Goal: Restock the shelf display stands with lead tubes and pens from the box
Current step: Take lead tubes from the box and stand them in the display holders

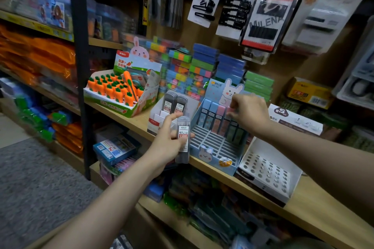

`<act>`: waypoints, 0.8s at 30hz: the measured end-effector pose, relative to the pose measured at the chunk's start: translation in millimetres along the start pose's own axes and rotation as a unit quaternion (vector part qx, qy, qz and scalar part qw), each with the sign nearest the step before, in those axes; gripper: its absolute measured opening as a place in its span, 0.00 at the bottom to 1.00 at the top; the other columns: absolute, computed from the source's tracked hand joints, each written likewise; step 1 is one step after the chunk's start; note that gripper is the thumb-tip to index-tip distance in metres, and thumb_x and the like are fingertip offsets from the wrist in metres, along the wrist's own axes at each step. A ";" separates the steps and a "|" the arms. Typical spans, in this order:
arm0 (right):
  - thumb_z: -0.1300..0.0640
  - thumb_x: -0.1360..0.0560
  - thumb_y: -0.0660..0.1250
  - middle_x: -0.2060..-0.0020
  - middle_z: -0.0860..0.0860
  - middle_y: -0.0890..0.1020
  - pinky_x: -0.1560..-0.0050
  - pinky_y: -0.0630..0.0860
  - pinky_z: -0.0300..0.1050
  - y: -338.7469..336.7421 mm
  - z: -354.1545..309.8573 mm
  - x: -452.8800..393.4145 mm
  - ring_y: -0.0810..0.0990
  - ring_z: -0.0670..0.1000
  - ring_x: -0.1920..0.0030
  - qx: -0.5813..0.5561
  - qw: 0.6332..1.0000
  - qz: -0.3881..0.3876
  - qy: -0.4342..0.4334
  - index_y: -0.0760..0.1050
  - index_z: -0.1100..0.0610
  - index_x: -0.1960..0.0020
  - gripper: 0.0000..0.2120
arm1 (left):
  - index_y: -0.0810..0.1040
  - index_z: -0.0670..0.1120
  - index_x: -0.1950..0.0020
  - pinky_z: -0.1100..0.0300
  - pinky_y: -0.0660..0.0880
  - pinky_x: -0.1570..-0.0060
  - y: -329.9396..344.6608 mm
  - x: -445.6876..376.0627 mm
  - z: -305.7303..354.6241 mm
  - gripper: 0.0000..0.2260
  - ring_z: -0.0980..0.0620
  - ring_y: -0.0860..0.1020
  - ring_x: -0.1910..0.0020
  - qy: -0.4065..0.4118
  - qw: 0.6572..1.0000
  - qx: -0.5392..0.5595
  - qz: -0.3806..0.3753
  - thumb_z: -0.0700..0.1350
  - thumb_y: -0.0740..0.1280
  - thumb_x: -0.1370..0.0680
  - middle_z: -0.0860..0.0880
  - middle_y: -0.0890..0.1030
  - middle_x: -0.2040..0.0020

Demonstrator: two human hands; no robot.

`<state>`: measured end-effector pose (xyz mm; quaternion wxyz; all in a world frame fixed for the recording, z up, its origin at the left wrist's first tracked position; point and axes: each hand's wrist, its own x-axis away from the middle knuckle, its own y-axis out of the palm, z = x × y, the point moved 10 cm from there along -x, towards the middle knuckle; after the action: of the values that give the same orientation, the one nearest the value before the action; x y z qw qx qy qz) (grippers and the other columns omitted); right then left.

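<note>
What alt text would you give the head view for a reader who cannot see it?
At a stationery shelf, the left hand holds grey lead tubes while the right hand pinches a pastel tube in the blue bunny display stand. A white stand holds two more grey tubes.

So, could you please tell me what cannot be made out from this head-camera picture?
- Supply box: not in view.
- Right hand fingertips: blurred, so any pinch on the pastel tubes is unclear.
- Lead tube in left hand: small print unreadable.
- White stand: front slots hidden by that hand.
</note>
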<state>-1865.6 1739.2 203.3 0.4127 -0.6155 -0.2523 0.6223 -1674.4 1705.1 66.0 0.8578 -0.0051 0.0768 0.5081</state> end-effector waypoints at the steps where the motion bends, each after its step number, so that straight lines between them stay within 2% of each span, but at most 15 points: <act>1: 0.51 0.27 0.73 0.55 0.51 0.80 0.51 0.73 0.50 -1.7 -1.4 0.1 0.76 0.54 0.52 0.018 1.000 0.012 -0.005 0.78 0.54 0.54 0.08 | 0.65 0.63 0.33 0.51 0.77 0.46 0.2 -0.7 -0.2 0.25 0.54 0.81 0.45 0.001 1.000 0.000 -0.002 0.34 0.61 0.19 0.52 0.86 0.52; 3: 0.54 0.25 0.70 0.52 0.54 0.77 0.51 0.72 0.51 -0.4 -4.9 2.0 0.74 0.55 0.51 0.049 0.998 0.024 -0.013 0.79 0.56 0.52 0.06 | 0.63 0.62 0.32 0.52 0.77 0.46 -0.1 -1.9 -1.2 0.25 0.55 0.81 0.45 0.003 1.000 0.002 -0.002 0.35 0.61 0.19 0.52 0.86 0.52; 5: 0.56 0.24 0.67 0.51 0.55 0.76 0.51 0.72 0.52 3.0 -9.1 6.1 0.74 0.56 0.50 0.064 0.997 0.030 -0.019 0.80 0.58 0.51 0.06 | 0.62 0.56 0.32 0.51 0.77 0.45 -0.4 -2.9 -3.6 0.21 0.55 0.81 0.45 -0.002 1.000 0.010 0.005 0.36 0.62 0.19 0.53 0.86 0.52; 7: 0.55 0.23 0.66 0.49 0.54 0.75 0.49 0.71 0.51 6.0 -9.7 9.6 0.74 0.55 0.49 0.059 0.998 0.020 -0.012 0.79 0.58 0.50 0.08 | 0.65 0.48 0.34 0.51 0.78 0.44 -0.6 -3.3 -4.3 0.16 0.55 0.82 0.46 -0.002 1.000 0.020 0.016 0.37 0.63 0.20 0.52 0.86 0.52; 10: 0.52 0.23 0.65 0.47 0.54 0.75 0.47 0.73 0.51 3.0 -7.7 10.9 0.75 0.54 0.47 0.043 0.999 0.006 0.005 0.80 0.57 0.46 0.11 | 0.70 0.46 0.36 0.50 0.78 0.44 0.5 -3.5 -2.0 0.12 0.54 0.83 0.47 0.012 0.999 0.031 0.020 0.39 0.63 0.20 0.50 0.86 0.51; 11: 0.53 0.23 0.66 0.47 0.53 0.75 0.48 0.75 0.51 -2.2 -9.8 11.7 0.75 0.54 0.48 -0.005 1.000 0.017 0.011 0.79 0.57 0.44 0.11 | 0.70 0.48 0.37 0.51 0.78 0.45 -0.2 -3.1 -0.3 0.12 0.54 0.83 0.48 0.020 0.999 0.029 0.020 0.40 0.63 0.19 0.51 0.86 0.51; 13: 0.53 0.22 0.66 0.50 0.50 0.76 0.51 0.77 0.48 -9.4 -21.0 14.3 0.77 0.50 0.51 -0.173 0.984 0.026 0.022 0.79 0.56 0.43 0.10 | 0.71 0.52 0.38 0.53 0.77 0.46 -2.5 -2.9 3.1 0.11 0.56 0.83 0.49 0.036 0.999 0.019 0.025 0.42 0.63 0.19 0.52 0.86 0.51; 15: 0.50 0.23 0.67 0.53 0.47 0.80 0.54 0.80 0.44 -0.4 -45.3 18.0 0.80 0.46 0.57 -0.322 0.946 -0.038 0.025 0.78 0.53 0.44 0.10 | 0.72 0.55 0.39 0.51 0.77 0.46 -3.6 -2.3 6.2 0.10 0.55 0.83 0.49 0.048 0.998 0.017 0.029 0.43 0.63 0.19 0.52 0.86 0.51; 16: 0.49 0.23 0.68 0.54 0.46 0.81 0.54 0.81 0.45 7.4 -58.8 21.2 0.82 0.45 0.58 -0.374 0.924 -0.079 0.026 0.77 0.51 0.43 0.11 | 0.72 0.55 0.40 0.50 0.77 0.46 -3.5 -1.9 7.7 0.10 0.54 0.83 0.50 0.052 0.998 0.019 0.031 0.43 0.63 0.19 0.51 0.86 0.51; 18: 0.51 0.25 0.71 0.55 0.47 0.82 0.54 0.83 0.50 15.6 -77.3 24.7 0.84 0.47 0.60 -0.419 0.900 -0.116 0.023 0.76 0.51 0.42 0.13 | 0.73 0.56 0.41 0.49 0.78 0.48 -4.5 -0.8 10.8 0.09 0.52 0.83 0.50 0.057 0.998 0.020 0.034 0.43 0.63 0.19 0.50 0.86 0.51; 21: 0.57 0.27 0.74 0.59 0.51 0.83 0.56 0.83 0.52 17.7 -86.1 19.8 0.85 0.47 0.64 -0.445 0.886 -0.123 0.031 0.77 0.52 0.48 0.10 | 0.74 0.56 0.43 0.52 0.79 0.53 -6.4 0.5 16.1 0.09 0.52 0.83 0.51 0.063 0.997 0.014 0.029 0.43 0.63 0.19 0.50 0.86 0.52; 24: 0.57 0.27 0.74 0.59 0.51 0.84 0.57 0.83 0.50 8.9 -86.0 3.5 0.85 0.48 0.63 -0.447 0.888 -0.103 0.024 0.77 0.53 0.52 0.07 | 0.76 0.57 0.47 0.56 0.79 0.49 -29.1 -2.2 29.6 0.09 0.57 0.80 0.49 0.102 0.988 -0.064 0.099 0.43 0.67 0.21 0.54 0.83 0.51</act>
<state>-1783.3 1720.7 184.1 0.1616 -0.7203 -0.5556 0.3826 -1646.2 1691.7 93.5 0.7886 -0.1040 0.1320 0.5915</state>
